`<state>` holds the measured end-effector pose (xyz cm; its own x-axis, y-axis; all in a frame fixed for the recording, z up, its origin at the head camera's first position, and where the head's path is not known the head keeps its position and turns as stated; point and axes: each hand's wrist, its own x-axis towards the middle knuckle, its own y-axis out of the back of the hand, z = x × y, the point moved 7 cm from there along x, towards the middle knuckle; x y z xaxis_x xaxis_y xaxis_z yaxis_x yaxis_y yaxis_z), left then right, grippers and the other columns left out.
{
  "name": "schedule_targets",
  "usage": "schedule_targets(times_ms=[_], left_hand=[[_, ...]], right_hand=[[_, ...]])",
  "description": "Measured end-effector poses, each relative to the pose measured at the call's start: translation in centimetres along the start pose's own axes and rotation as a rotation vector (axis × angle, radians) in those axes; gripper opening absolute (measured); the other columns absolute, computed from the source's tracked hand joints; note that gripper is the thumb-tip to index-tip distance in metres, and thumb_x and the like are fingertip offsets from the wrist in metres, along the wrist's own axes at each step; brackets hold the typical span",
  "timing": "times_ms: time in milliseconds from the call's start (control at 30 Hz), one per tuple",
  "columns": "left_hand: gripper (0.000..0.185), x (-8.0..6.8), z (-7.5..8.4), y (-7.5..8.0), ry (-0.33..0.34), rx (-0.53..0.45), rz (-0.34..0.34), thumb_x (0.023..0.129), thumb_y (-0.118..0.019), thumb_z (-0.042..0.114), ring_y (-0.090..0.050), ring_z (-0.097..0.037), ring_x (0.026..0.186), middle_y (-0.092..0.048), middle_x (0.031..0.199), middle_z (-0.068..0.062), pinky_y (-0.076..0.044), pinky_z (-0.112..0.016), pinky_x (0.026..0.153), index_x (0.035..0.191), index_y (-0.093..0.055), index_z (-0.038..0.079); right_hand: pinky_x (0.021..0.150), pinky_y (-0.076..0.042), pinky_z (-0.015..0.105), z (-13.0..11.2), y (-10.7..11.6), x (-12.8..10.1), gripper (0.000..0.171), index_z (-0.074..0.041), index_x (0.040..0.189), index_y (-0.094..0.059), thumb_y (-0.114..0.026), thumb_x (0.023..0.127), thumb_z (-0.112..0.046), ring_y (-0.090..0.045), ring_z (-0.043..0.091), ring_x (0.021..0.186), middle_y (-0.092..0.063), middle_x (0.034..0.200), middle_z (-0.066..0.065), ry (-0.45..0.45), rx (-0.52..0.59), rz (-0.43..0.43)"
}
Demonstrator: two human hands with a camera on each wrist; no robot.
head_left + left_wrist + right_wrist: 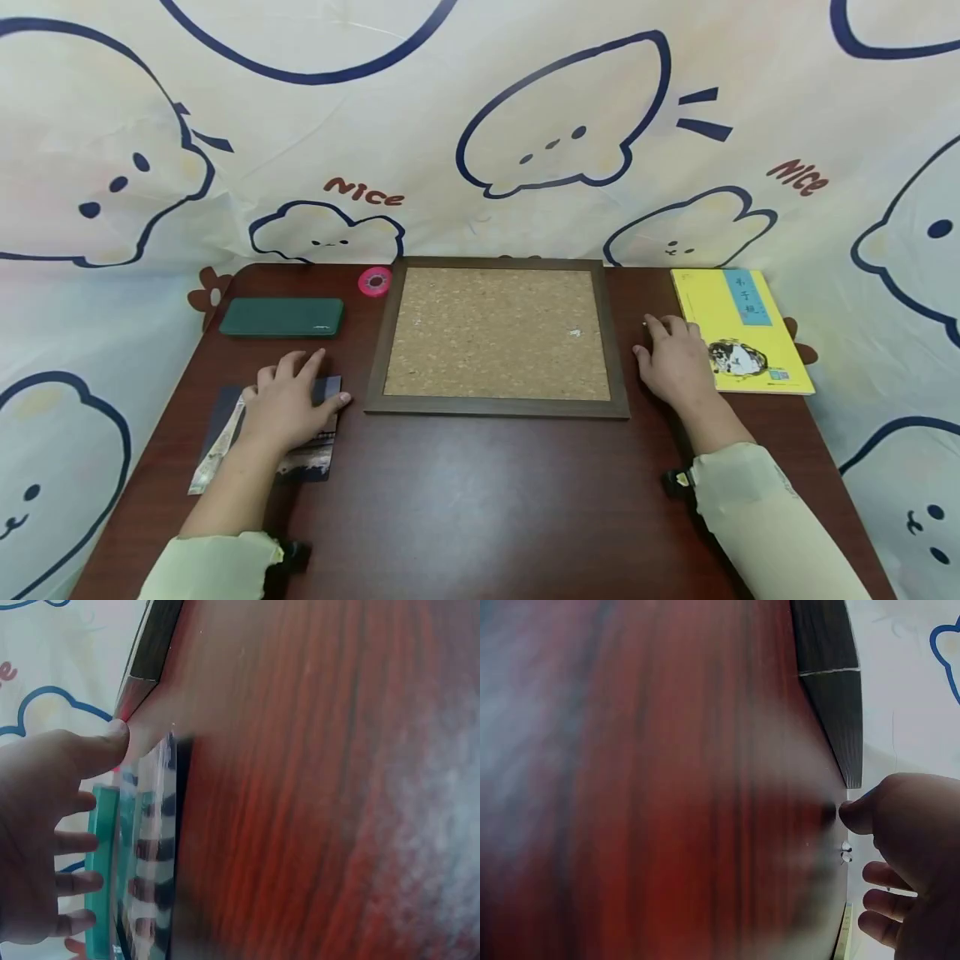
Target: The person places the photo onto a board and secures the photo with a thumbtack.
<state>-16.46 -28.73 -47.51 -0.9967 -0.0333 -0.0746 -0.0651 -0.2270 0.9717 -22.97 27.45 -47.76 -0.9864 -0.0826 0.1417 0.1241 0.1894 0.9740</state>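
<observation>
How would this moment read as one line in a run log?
left hand: fingers spread, over printed picture | right hand: by yellow book | framed board: between hands | green case: beyond left hand

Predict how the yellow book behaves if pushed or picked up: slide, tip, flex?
The yellow book will probably slide rather than roll or tip, since it lies flat on the table. It looks thin, so it may flex somewhat if lifted by one edge, and probably isn't heavy.

I'd call this a homely desk nook: reddish-brown table [465,508] here, cartoon-printed sheeting [420,133] hanging around it.
</observation>
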Motion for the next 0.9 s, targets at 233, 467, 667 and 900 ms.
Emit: schedule_targets(times_ms=[233,467,667,900], left_hand=[[0.088,-0.1,-0.5,-0.4,0.017,0.008,-0.031,0.081,-0.066,0.061,-0.024,-0.054,0.126,-0.036,0.141,-0.025,-0.019,-0.072,0.088,0.148,-0.037,0.011],[0.086,0.3,-0.7,-0.5,0.012,-0.017,-0.041,0.079,-0.067,0.063,-0.024,-0.052,0.126,-0.039,0.137,-0.024,-0.016,-0.072,0.089,0.144,-0.044,0.012],[0.086,0.6,-0.9,-0.7,0.007,-0.046,-0.063,0.078,-0.068,0.064,-0.024,-0.053,0.125,-0.04,0.136,-0.024,-0.016,-0.074,0.087,0.142,-0.045,0.01],[0.089,0.5,-1.4,-0.3,-0.005,-0.063,-0.023,0.073,-0.069,0.068,-0.025,-0.051,0.125,-0.041,0.136,-0.024,-0.015,-0.072,0.086,0.139,-0.049,0.011]], right_hand=[[0.093,-0.037,0.057,0.1,-0.6,0.7,0.051,0.003,0.138,-0.046,-0.058,0.095,-0.022,-0.039,0.047,0.115,-0.044,0.13,0.029,-0.013,0.026,-0.03],[0.096,-0.036,0.057,0.3,-0.7,0.9,0.051,0.003,0.138,-0.047,-0.058,0.095,-0.022,-0.038,0.046,0.118,-0.043,0.131,0.029,-0.031,0.05,-0.047],[0.097,-0.035,0.057,0.6,-0.7,1.1,0.05,0.003,0.137,-0.048,-0.057,0.095,-0.022,-0.039,0.047,0.119,-0.044,0.13,0.029,-0.051,0.084,-0.059],[0.094,-0.037,0.057,1.1,-0.5,1.5,0.046,0.002,0.136,-0.049,-0.055,0.096,-0.019,-0.039,0.047,0.116,-0.044,0.13,0.028,-0.07,0.079,-0.061]])
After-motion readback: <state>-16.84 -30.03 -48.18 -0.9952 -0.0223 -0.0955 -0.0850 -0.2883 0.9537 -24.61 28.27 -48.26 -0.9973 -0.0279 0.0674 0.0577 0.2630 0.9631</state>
